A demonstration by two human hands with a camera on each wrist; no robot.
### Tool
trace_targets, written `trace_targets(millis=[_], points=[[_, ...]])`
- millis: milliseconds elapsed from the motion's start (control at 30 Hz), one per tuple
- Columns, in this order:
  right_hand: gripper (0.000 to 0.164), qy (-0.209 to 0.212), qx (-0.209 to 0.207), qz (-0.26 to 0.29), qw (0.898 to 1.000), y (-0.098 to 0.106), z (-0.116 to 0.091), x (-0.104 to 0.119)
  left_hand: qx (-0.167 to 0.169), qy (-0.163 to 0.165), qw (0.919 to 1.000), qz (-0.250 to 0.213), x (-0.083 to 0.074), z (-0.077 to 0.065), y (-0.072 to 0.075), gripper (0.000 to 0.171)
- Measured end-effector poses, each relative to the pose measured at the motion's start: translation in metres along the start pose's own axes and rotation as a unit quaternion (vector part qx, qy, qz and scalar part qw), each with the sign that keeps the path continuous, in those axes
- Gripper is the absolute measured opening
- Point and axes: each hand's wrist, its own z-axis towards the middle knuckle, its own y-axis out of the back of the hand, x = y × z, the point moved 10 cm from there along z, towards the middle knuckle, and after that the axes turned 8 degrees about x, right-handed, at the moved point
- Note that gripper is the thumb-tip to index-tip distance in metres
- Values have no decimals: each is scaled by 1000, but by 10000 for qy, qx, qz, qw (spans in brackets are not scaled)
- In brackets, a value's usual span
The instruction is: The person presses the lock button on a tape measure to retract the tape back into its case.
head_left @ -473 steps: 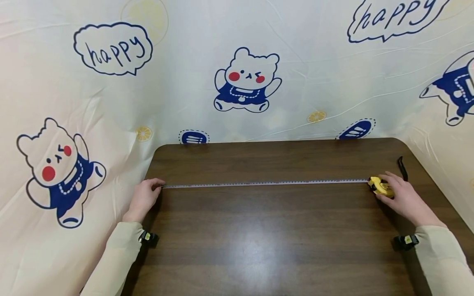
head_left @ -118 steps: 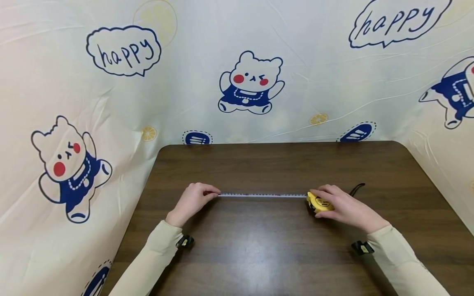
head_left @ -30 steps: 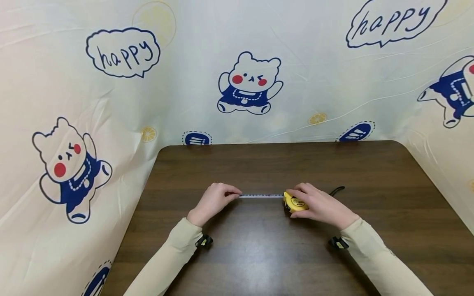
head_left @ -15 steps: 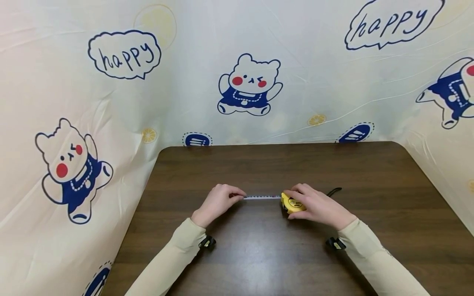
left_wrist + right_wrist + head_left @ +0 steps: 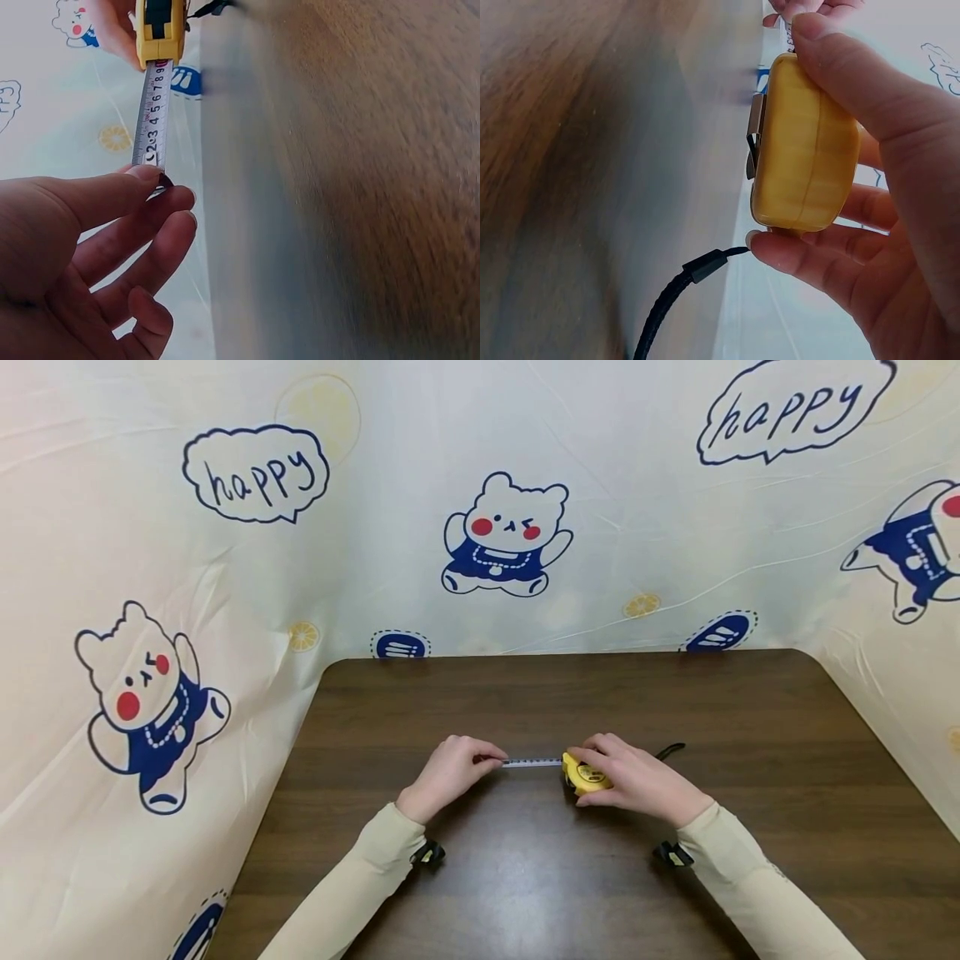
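My right hand (image 5: 637,777) grips a yellow tape measure (image 5: 582,774) by its case, thumb on one side and fingers on the other. In the right wrist view the tape measure (image 5: 802,150) shows its rounded yellow edge and a metal clip. A short length of white blade (image 5: 532,762) runs left from the case to my left hand (image 5: 453,770). Between thumb and forefinger that hand pinches the blade's end; in the left wrist view the numbers on the blade (image 5: 153,112) read up to about 9 at the case. A black wrist strap (image 5: 670,751) trails from the case.
A brown wooden table (image 5: 570,693) lies beneath both hands. Behind it and at its sides hangs a pale cloth (image 5: 375,552) printed with bears and "happy" bubbles. Each wrist wears a small black camera, one on the left (image 5: 428,854) and one on the right (image 5: 672,853).
Both hands have come closer together over the middle of the table. The blade, stretched almost across the table in the oldest frame, has slid back into the case to a short length.
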Motion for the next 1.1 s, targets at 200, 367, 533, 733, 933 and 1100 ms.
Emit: trace_targets(millis=[200, 367, 533, 733, 933, 1100], points=[[68, 13, 7, 87, 10000, 0, 2, 3, -6, -9, 10000, 36, -4, 2, -2, 13], [67, 9, 59, 128, 9999, -2, 4, 4, 52, 26, 10000, 36, -6, 4, -5, 13], [67, 10, 96, 133, 9999, -3, 6, 6, 77, -27, 9999, 113, -11, 6, -8, 13], [68, 66, 55, 114, 9999, -4, 10, 8, 64, -91, 9998, 151, -17, 9, -11, 13], [67, 102, 92, 123, 9998, -6, 12, 11, 225, -47, 9996, 156, -20, 13, -17, 14], [67, 151, 92, 116, 9998, -6, 13, 13, 306, -25, 9994, 133, -22, 16, -21, 15]])
